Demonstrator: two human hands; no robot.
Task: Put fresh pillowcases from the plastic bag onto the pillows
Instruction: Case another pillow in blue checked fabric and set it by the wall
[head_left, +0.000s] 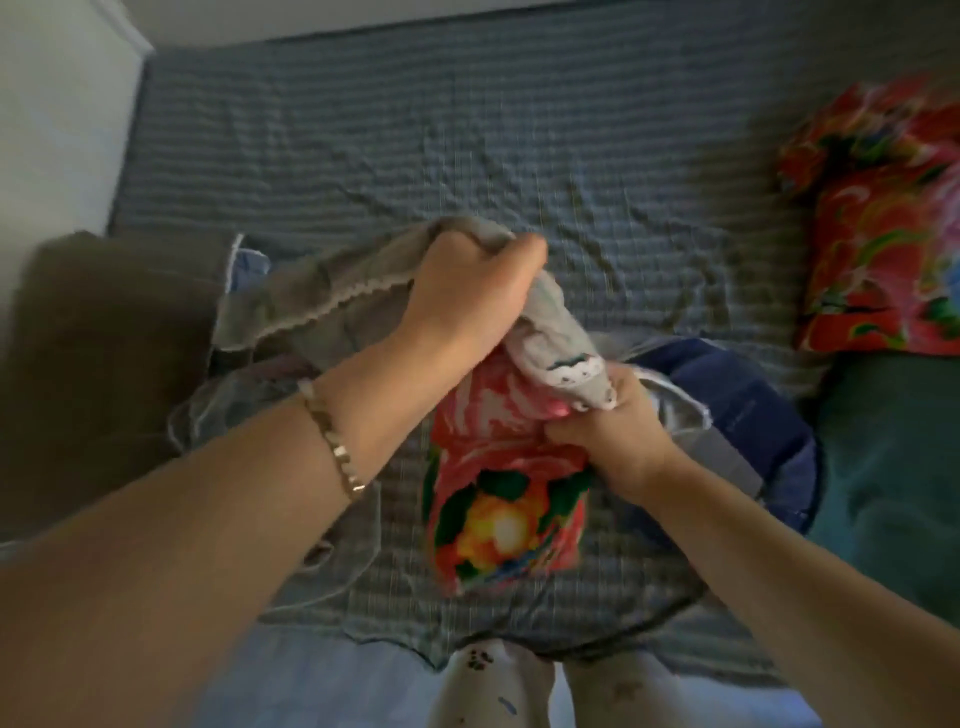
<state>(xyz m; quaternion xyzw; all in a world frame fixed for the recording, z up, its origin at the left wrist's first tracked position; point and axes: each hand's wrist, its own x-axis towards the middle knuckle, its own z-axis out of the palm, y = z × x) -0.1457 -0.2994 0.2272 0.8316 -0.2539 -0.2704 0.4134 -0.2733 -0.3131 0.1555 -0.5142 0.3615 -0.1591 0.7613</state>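
Note:
A pillow (501, 499) in red floral fabric hangs upright over the bed's near edge. A grey pillowcase (322, 291) with a lace trim covers its top end and trails off to the left. My left hand (467, 291) is closed on the pillowcase at the top. My right hand (618, 431) grips the pillowcase's patterned edge and the pillow's right side together. A clear plastic bag (223, 415) lies crumpled on the bed under my left forearm. A second red floral pillow (883, 218) lies at the right edge.
The bed has a blue-grey striped sheet (467, 130). A brown cushion (104, 353) sits at the left, a dark blue quilt (737, 415) and a teal blanket (893, 483) at the right. A white wall (57, 114) borders the far left.

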